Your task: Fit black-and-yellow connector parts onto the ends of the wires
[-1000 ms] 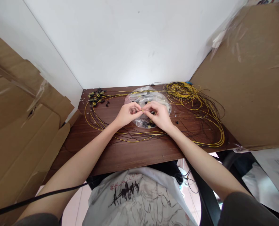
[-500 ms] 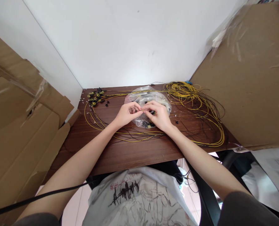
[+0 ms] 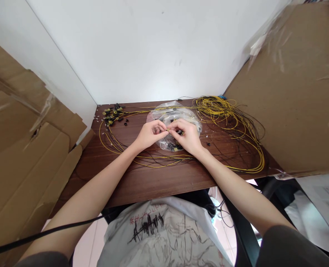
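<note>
Fingertips of my left hand [image 3: 152, 132] and my right hand [image 3: 187, 135] meet over a clear plastic bag [image 3: 160, 144]. Both hands are closed in a pinch. Between the fingertips shows a tiny yellowish part [image 3: 168, 129], too small to name; a thin dark wire seems to hang below it. Inside the bag lie small black and yellow parts [image 3: 173, 146], partly hidden by my hands. Yellow and black wires [image 3: 164, 165] run across the tabletop in front of the bag and under my forearms.
On the brown table [image 3: 153, 185], a cluster of black and yellow connectors [image 3: 113, 114] lies at the left. A tangled coil of yellow wire [image 3: 213, 106] sits at the back right. Cardboard sheets [image 3: 295, 92] flank both sides, and a white wall [image 3: 159, 55] stands behind.
Between my fingertips a little more of the yellowish part shows now. Otherwise my hands and the things on the table have hardly moved.
</note>
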